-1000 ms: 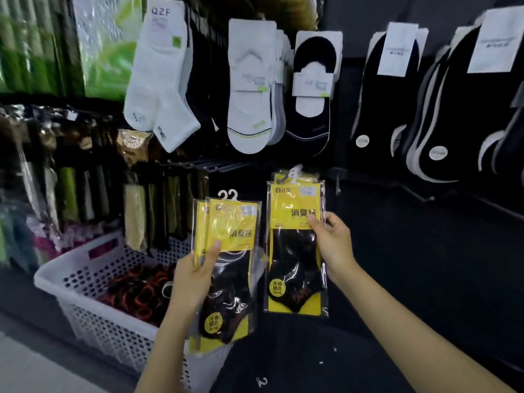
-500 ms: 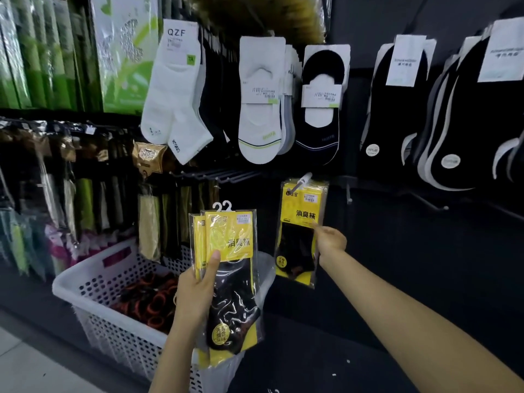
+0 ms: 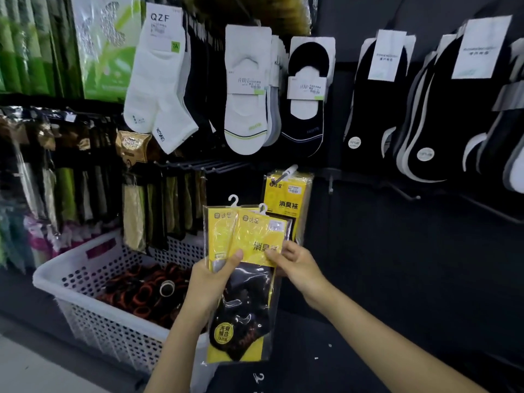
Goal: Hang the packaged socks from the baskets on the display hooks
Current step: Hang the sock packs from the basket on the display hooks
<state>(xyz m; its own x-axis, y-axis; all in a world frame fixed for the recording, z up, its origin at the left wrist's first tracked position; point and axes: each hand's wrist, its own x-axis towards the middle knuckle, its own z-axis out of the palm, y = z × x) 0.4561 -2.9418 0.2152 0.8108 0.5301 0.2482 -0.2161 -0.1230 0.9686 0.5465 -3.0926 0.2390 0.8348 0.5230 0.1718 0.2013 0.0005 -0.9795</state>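
Note:
My left hand [image 3: 211, 282] holds a small stack of yellow sock packs [image 3: 246, 279] with black socks and white hanger hooks, thumb across the front. My right hand [image 3: 297, 268] pinches the right edge of the front pack in that stack. Behind them, a matching yellow pack [image 3: 287, 198] hangs on a display hook [image 3: 289, 172] on the dark wall. A white perforated basket [image 3: 93, 316] stands at lower left, holding dark socks with orange bands.
White and black socks hang in rows above and to the right. Empty metal hooks [image 3: 204, 165] jut out left of the hung pack; another bare hook [image 3: 402, 194] sits to its right. Packaged goods crowd the left wall. A loose white hanger [image 3: 258, 377] lies on the floor.
My right hand let go of the pack, which now hangs on the hook, and came back to grip the front pack in my left hand's stack.

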